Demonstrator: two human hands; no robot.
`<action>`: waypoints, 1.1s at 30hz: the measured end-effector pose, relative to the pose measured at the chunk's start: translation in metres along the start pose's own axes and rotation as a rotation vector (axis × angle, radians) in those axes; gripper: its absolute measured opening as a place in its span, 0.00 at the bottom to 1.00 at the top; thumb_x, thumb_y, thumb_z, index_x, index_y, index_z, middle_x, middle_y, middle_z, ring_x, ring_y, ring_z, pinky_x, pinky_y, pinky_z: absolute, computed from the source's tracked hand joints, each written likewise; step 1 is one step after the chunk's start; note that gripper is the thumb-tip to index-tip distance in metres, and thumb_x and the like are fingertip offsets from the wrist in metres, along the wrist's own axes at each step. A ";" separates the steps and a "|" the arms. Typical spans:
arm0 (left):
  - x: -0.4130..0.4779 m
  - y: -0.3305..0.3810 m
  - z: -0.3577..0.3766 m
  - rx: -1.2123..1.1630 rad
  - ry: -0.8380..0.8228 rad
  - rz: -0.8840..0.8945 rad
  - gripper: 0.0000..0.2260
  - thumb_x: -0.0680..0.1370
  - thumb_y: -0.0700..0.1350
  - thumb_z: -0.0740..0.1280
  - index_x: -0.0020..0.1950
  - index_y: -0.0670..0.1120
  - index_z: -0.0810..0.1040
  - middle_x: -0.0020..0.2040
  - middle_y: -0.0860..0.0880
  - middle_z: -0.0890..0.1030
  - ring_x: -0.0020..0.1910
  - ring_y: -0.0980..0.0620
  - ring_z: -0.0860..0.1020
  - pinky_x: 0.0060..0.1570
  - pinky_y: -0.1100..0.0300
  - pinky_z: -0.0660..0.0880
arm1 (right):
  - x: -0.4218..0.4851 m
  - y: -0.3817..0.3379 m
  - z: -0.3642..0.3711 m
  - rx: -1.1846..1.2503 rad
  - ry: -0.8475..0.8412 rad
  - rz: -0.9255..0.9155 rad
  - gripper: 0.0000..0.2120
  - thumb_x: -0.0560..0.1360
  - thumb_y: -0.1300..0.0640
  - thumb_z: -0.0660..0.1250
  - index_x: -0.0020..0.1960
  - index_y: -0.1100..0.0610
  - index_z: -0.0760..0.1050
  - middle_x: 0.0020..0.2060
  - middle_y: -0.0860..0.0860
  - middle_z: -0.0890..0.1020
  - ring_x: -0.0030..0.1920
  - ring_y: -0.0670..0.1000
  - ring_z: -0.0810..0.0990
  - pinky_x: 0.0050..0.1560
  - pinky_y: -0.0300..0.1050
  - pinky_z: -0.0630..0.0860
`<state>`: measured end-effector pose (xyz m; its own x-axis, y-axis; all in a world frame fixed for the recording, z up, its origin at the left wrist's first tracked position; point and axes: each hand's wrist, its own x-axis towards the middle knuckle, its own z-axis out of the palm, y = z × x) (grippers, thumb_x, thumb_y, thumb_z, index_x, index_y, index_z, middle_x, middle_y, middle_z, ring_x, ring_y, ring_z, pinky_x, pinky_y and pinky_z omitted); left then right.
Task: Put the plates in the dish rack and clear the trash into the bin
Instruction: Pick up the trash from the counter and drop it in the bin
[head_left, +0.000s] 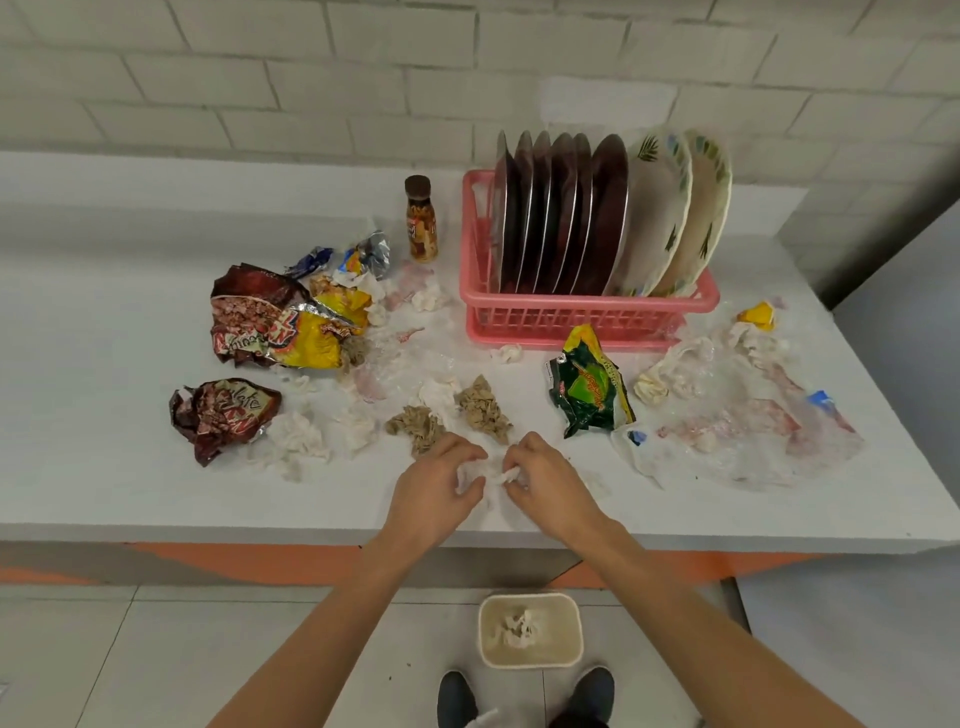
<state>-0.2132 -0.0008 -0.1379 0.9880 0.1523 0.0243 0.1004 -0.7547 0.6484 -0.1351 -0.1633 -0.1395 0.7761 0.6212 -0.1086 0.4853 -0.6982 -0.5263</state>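
Left hand, right hand at near edge of table, each grip pinching white tissue lying between them. Just beyond: two brown paper wads, white scraps around. One green wrapper to right, one clear plastic bag farther right. To left: large red wrapper, small red wrapper, yellow wrapper. One bottle upright beside pink dish rack. Rack holds about six steel plates, two patterned plates, all on edge. One bin on floor below hands, white paper inside
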 end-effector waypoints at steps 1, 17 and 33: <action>0.000 -0.002 -0.002 -0.021 0.025 0.008 0.10 0.75 0.47 0.69 0.56 0.52 0.80 0.51 0.60 0.75 0.34 0.58 0.72 0.39 0.57 0.75 | 0.001 0.001 0.000 0.011 -0.001 0.001 0.07 0.73 0.60 0.69 0.51 0.57 0.77 0.49 0.52 0.74 0.45 0.55 0.77 0.45 0.47 0.73; 0.018 -0.010 -0.024 -0.282 0.108 0.026 0.08 0.77 0.36 0.67 0.51 0.47 0.83 0.45 0.55 0.81 0.40 0.58 0.77 0.39 0.72 0.70 | 0.009 -0.008 -0.058 0.879 0.207 0.303 0.10 0.73 0.64 0.55 0.33 0.61 0.68 0.29 0.53 0.69 0.30 0.46 0.68 0.35 0.41 0.63; 0.001 -0.021 0.003 0.053 -0.079 0.079 0.05 0.75 0.44 0.71 0.50 0.51 0.80 0.47 0.59 0.75 0.41 0.63 0.74 0.32 0.71 0.62 | -0.010 0.010 -0.036 1.271 0.250 0.579 0.17 0.74 0.56 0.72 0.32 0.55 0.68 0.27 0.52 0.68 0.30 0.50 0.69 0.38 0.44 0.71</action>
<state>-0.2143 0.0134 -0.1536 0.9990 0.0417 0.0129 0.0254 -0.7951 0.6060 -0.1239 -0.1892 -0.1136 0.8519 0.1902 -0.4879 -0.5041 0.0454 -0.8624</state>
